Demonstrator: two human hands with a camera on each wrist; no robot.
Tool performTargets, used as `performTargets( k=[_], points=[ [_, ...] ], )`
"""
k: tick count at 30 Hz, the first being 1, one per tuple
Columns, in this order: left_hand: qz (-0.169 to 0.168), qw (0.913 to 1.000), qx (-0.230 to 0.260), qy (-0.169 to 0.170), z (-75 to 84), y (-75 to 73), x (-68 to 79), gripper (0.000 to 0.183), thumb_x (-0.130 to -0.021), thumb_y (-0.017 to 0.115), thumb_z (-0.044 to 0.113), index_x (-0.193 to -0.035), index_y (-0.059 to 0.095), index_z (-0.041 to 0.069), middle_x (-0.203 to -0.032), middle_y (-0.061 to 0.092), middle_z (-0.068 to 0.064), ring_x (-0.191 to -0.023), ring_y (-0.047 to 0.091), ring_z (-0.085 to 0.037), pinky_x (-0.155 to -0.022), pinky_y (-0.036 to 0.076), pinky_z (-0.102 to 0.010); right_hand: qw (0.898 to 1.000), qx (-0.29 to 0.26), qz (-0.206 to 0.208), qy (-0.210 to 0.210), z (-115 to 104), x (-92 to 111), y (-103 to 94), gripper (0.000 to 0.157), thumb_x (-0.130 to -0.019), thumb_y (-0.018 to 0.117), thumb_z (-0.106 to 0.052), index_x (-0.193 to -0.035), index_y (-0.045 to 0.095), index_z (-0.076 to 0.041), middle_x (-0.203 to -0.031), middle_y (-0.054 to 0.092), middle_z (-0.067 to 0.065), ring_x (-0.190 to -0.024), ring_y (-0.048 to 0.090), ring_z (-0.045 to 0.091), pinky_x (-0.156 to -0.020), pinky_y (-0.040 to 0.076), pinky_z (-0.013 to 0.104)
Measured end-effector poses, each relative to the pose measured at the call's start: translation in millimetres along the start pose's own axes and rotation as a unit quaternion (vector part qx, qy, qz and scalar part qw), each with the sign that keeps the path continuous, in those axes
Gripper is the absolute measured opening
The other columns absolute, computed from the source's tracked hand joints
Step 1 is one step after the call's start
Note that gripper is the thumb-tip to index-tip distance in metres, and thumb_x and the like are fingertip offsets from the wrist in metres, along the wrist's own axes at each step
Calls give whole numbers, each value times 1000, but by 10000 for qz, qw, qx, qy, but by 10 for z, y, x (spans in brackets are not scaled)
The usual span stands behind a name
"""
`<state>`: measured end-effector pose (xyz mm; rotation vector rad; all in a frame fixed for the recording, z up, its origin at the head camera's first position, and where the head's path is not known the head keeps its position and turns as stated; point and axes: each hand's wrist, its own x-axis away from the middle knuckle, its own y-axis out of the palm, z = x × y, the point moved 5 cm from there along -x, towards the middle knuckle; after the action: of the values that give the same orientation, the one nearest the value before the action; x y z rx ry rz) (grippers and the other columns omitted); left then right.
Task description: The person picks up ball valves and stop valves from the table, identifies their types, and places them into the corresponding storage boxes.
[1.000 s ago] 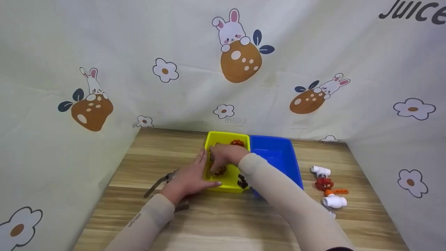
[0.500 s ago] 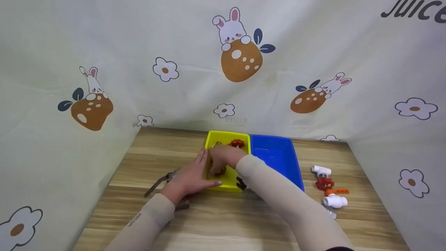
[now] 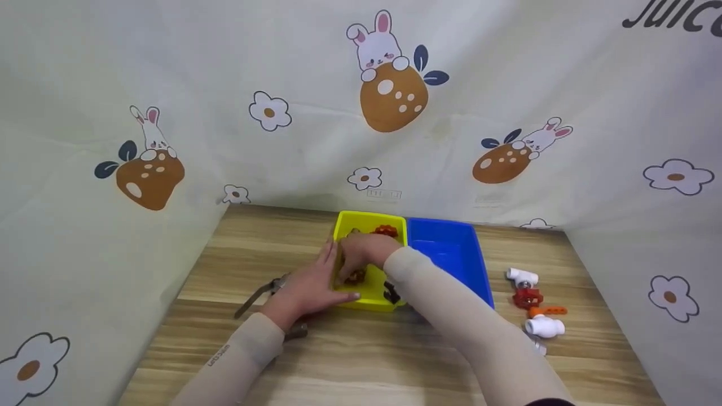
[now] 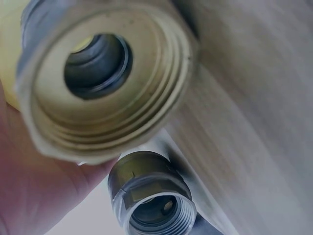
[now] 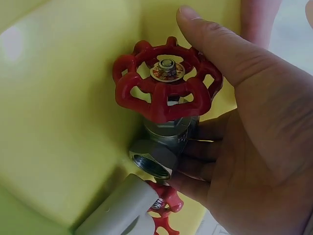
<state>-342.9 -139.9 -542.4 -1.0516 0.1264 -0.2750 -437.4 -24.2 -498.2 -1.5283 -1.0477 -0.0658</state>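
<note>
In the head view my right hand reaches down into the yellow bin. The right wrist view shows its fingers curled behind a metal valve with a red handwheel; the thumb lies along the wheel's edge. My left hand rests against the bin's left side, fingers straight and thumb along the near rim. Close by it, in the left wrist view, are a large threaded brass fitting and a smaller threaded metal end. What the right fingers touch is hidden in the head view.
A blue bin adjoins the yellow one on the right. Another red handwheel sits at the yellow bin's back. White pipe valves lie at the table's right. A grey lever pokes out left of the left hand.
</note>
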Motion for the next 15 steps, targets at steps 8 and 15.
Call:
performTargets(
  k=[8,15],
  points=[
    [-58,10000,-22,-30,27,-22,17,134,-87,67,89,-179,3,14,-186,-1,-8,-153,49,-41,-115,51,-58,9996,-207,-38,-207,15,13,6,34,-96,88,-44,-118,77,-19,-92,79,2,-87,73,20,-90,59,35],
    [-19,10000,0,-3,20,-17,13,135,-87,68,88,-179,2,13,-186,1,-10,-147,55,-44,-111,55,-57,9977,-142,486,-456,59,88,-15,43,-95,87,-47,-122,75,-15,-93,78,-1,-90,74,22,-91,61,36]
  ],
)
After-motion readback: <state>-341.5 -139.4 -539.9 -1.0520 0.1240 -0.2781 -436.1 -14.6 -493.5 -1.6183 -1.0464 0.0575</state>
